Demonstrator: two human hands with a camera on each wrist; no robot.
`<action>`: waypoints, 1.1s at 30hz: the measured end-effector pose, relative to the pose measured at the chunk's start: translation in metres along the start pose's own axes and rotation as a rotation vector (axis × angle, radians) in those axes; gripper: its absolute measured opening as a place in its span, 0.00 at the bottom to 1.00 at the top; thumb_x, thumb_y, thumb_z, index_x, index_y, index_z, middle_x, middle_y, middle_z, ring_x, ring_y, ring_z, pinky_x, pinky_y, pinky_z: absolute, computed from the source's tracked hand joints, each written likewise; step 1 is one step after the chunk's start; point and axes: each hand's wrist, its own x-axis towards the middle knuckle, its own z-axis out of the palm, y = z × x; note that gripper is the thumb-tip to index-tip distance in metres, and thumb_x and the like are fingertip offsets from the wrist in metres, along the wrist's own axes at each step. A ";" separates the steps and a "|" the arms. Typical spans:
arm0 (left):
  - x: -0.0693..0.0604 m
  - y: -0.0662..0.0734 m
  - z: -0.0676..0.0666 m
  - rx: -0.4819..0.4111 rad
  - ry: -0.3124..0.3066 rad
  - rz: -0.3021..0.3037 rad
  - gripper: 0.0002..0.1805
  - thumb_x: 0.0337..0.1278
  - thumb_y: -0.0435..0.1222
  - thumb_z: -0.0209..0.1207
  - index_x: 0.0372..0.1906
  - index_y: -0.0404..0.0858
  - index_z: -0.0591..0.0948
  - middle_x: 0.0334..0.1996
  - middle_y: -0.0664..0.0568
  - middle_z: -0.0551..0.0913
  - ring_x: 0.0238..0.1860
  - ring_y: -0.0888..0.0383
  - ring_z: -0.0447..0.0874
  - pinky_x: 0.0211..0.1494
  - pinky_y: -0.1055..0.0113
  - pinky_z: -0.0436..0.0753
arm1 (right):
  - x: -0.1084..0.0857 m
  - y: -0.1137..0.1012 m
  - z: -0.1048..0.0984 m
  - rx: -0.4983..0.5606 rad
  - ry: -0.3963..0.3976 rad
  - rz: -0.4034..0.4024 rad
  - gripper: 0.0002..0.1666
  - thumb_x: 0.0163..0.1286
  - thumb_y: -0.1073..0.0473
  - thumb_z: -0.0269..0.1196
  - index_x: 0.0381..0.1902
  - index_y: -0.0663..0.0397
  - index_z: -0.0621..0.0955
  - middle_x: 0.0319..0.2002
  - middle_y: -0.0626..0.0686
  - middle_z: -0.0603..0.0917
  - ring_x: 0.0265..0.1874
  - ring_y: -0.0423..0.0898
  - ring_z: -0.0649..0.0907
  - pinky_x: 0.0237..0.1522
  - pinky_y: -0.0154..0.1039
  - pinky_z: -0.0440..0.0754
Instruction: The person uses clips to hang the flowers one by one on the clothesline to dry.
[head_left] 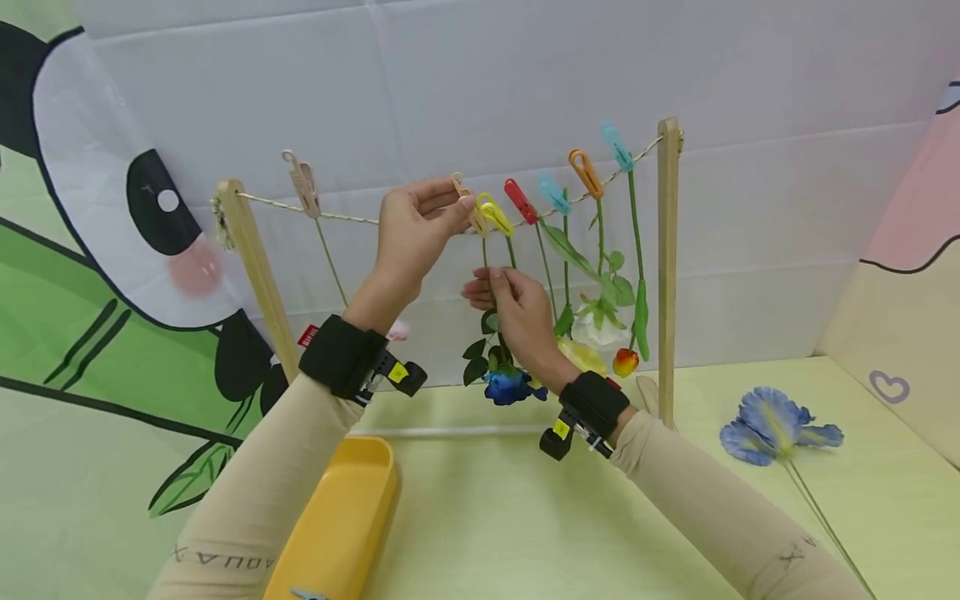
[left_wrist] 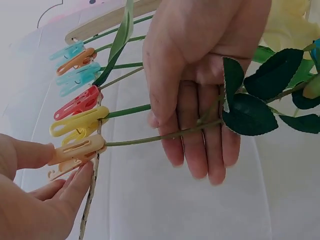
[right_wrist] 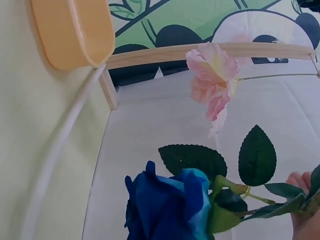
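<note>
My left hand (head_left: 420, 229) pinches a peach clothespin (left_wrist: 80, 150) between thumb and fingers at the rope. From that clothespin hangs a blue rose (head_left: 510, 387) with dark green leaves; its stem (left_wrist: 150, 141) leads down past my right hand. My right hand (head_left: 525, 317) is at the stem below the clothespin, its fingers fairly straight behind it in the left wrist view. How firmly the hand touches the stem is unclear. A yellow clothespin (head_left: 495, 215) sits close beside the peach one. In the right wrist view, the blue rose fills the lower middle.
The rope runs between two wooden posts (head_left: 667, 275). Red (head_left: 521, 201), orange (head_left: 586, 173) and blue clothespins (head_left: 617, 147) hold flowers to the right; a beige clothespin (head_left: 302, 183) holds a pink flower (right_wrist: 212, 75) at left. A yellow tray (head_left: 345, 508) and a blue-purple flower (head_left: 776, 425) lie on the table.
</note>
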 end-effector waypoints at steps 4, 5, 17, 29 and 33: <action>-0.006 -0.005 0.000 0.059 0.074 0.133 0.20 0.67 0.32 0.66 0.61 0.30 0.82 0.55 0.41 0.86 0.53 0.52 0.88 0.58 0.65 0.84 | -0.007 -0.003 -0.008 -0.115 -0.021 0.010 0.21 0.85 0.56 0.51 0.59 0.64 0.82 0.51 0.65 0.87 0.53 0.58 0.86 0.59 0.46 0.83; -0.009 -0.007 0.000 0.063 0.100 0.166 0.19 0.67 0.32 0.66 0.60 0.31 0.83 0.54 0.41 0.86 0.52 0.51 0.88 0.57 0.65 0.84 | -0.009 -0.005 -0.011 -0.147 -0.028 0.013 0.21 0.85 0.55 0.51 0.61 0.64 0.82 0.52 0.63 0.87 0.54 0.57 0.86 0.59 0.45 0.83; -0.077 -0.044 -0.033 0.111 0.150 0.297 0.08 0.69 0.26 0.61 0.47 0.29 0.86 0.39 0.43 0.89 0.32 0.53 0.87 0.37 0.70 0.87 | -0.054 -0.029 -0.052 -0.525 -0.200 -0.187 0.20 0.82 0.60 0.55 0.66 0.58 0.80 0.60 0.55 0.85 0.59 0.49 0.84 0.59 0.45 0.83; -0.153 -0.109 -0.097 0.307 0.043 0.069 0.08 0.67 0.24 0.61 0.44 0.35 0.88 0.37 0.45 0.89 0.26 0.58 0.86 0.32 0.71 0.86 | -0.080 -0.043 -0.106 -0.576 -0.186 -0.357 0.13 0.76 0.71 0.59 0.50 0.56 0.87 0.44 0.48 0.90 0.44 0.43 0.88 0.50 0.33 0.83; -0.171 -0.121 -0.116 0.424 -0.033 0.019 0.08 0.68 0.27 0.63 0.44 0.40 0.88 0.37 0.48 0.90 0.25 0.61 0.87 0.30 0.70 0.86 | -0.094 -0.043 -0.136 -0.599 -0.192 -0.328 0.13 0.74 0.74 0.59 0.41 0.53 0.87 0.35 0.45 0.88 0.36 0.39 0.86 0.42 0.30 0.83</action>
